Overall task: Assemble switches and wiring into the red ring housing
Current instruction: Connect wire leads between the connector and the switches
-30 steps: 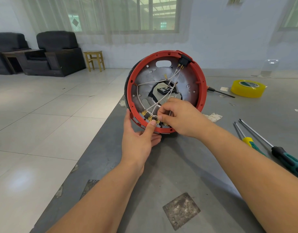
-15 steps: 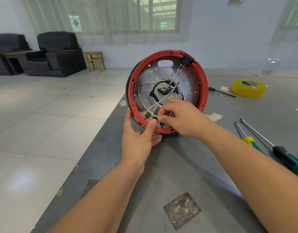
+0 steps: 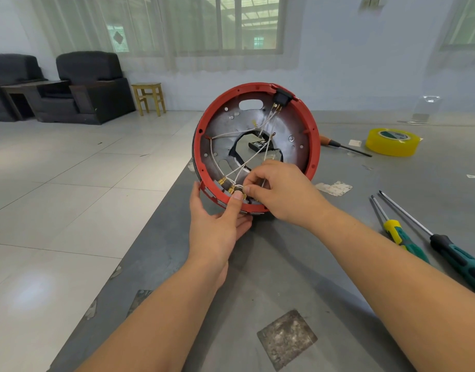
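Observation:
The red ring housing stands on edge on the grey table, its open side facing me, with a grey metal plate inside. A black switch sits in the rim at the top right. White wires with brass terminals cross the plate down to the bottom rim. My left hand holds the bottom of the ring from below, thumb pressed on the rim. My right hand pinches a white wire end by the brass terminals at the bottom rim.
Two screwdrivers with green handles lie at the right. A yellow tape roll and an orange-handled tool lie beyond the ring. The table's left edge drops to a tiled floor; armchairs and a yellow stool stand far left.
The ring has shifted slightly to the right. My right hand's fingers have moved a little at the bottom terminals; the left hand keeps its hold.

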`<state>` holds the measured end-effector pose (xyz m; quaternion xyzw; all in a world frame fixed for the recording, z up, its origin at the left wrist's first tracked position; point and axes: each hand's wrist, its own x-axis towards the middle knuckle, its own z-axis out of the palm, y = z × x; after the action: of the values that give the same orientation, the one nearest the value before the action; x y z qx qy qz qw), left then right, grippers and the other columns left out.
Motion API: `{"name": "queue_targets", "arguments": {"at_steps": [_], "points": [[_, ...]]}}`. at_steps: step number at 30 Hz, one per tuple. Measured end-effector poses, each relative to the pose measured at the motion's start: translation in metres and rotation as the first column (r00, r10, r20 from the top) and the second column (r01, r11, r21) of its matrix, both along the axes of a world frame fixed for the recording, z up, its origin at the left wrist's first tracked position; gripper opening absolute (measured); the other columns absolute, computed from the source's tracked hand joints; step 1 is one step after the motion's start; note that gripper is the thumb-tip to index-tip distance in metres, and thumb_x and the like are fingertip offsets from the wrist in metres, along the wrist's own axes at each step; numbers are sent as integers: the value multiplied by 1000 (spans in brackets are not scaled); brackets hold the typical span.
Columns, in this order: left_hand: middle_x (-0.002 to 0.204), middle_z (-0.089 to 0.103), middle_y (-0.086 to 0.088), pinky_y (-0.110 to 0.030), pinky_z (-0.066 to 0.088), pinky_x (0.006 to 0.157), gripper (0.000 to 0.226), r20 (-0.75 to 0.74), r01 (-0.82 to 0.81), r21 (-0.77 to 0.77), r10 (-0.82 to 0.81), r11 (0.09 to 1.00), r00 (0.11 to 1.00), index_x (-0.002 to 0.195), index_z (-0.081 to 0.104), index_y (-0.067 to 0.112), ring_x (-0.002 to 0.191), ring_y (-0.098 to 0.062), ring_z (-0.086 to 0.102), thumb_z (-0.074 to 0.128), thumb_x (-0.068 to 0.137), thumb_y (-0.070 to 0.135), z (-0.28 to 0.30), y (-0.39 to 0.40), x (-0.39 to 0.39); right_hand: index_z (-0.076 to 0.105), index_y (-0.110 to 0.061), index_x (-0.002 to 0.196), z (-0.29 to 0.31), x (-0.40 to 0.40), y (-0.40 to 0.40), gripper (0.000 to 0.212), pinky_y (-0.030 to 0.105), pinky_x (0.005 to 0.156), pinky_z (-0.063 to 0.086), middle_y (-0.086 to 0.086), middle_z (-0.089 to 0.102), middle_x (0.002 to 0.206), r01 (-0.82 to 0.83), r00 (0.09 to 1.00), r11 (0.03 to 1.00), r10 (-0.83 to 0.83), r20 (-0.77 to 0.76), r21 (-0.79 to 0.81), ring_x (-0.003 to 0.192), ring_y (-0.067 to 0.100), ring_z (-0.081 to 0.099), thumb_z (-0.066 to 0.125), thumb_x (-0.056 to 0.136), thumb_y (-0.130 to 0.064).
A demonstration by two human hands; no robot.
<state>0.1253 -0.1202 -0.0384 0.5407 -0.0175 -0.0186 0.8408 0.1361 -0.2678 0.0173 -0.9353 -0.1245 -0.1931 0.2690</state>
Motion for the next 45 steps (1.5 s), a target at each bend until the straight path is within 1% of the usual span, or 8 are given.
{"name": "queue_targets", "arguments": {"at_steps": [5, 12, 17, 24, 30, 34, 37, 45], "points": [[103, 80, -16, -32, 66, 81, 62, -126, 17, -69, -26, 997, 992, 145, 42, 14, 94, -24, 80, 78, 95, 23, 3, -2, -2, 75, -24, 91, -4, 4, -1, 8, 20, 70, 44, -11, 62, 88, 25, 1000, 997, -25, -8, 67, 78, 4, 55, 69, 96, -27], [103, 79, -21, -38, 67, 80, 53, -133, 38, -53, -45, 998, 990, 135, 42, 19, 89, -30, 81, 78, 96, 22, 7, 0, -2, 77, -30, 94, -1, 5, -4, 18, 5, 60, 40, -40, 60, 69, -23, 995, 992, 34, -89, 123, 68, -10, 59, 66, 96, -16], [99, 79, -22, -36, 67, 76, 50, -131, 29, -34, -33, 999, 991, 135, 42, 16, 87, -31, 81, 75, 98, 20, 9, 2, -2, 77, -28, 103, 4, 0, -4, 21, 16, 72, 50, -21, 64, 81, -54, 991, 991, 68, -115, 122, 74, -2, 65, 65, 97, -11], [103, 79, -22, -36, 67, 76, 46, -125, 19, -49, -25, 999, 992, 132, 45, 14, 89, -32, 80, 76, 98, 17, 8, 4, 1, 76, -24, 107, 11, -4, -10, 26, 12, 72, 54, -16, 70, 96, -105, 991, 987, 114, -72, 121, 77, 0, 70, 67, 92, -5], [98, 80, -19, -38, 67, 76, 47, -109, 8, 8, -7, 1000, 994, 132, 45, 13, 87, -31, 81, 76, 97, 19, 6, 5, 4, 76, -28, 107, 16, -6, -12, 29, 41, 82, 56, -12, 69, 106, -50, 997, 972, 60, 38, -229, 97, 9, 63, 58, 91, -12], [100, 79, -21, -36, 67, 75, 46, -89, -5, 15, 6, 1000, 996, 130, 44, 12, 86, -32, 81, 76, 97, 17, 6, 3, 4, 71, -33, 100, 14, -3, -14, 10, 37, 74, 53, -18, 53, 98, -36, 999, 942, 43, 15, -335, 94, 8, 56, 62, 96, -33], [102, 79, -23, -36, 67, 75, 47, -71, -10, 19, 12, 1000, 997, 130, 43, 12, 86, -31, 81, 76, 97, 17, 5, 2, 3, 68, -34, 96, 11, -2, -15, 5, 31, 69, 45, -17, 52, 99, -31, 999, 944, 34, 3, -328, 97, 9, 58, 64, 96, -38], [104, 78, -23, -33, 66, 74, 47, -50, -9, 45, 12, 999, 999, 130, 43, 15, 85, -30, 81, 76, 97, 14, 6, 0, 1, 62, -31, 90, 12, -1, -16, 8, 45, 86, 53, -16, 54, 87, -54, 995, 973, 34, -91, -223, 90, 12, 56, 65, 97, -30]]}}
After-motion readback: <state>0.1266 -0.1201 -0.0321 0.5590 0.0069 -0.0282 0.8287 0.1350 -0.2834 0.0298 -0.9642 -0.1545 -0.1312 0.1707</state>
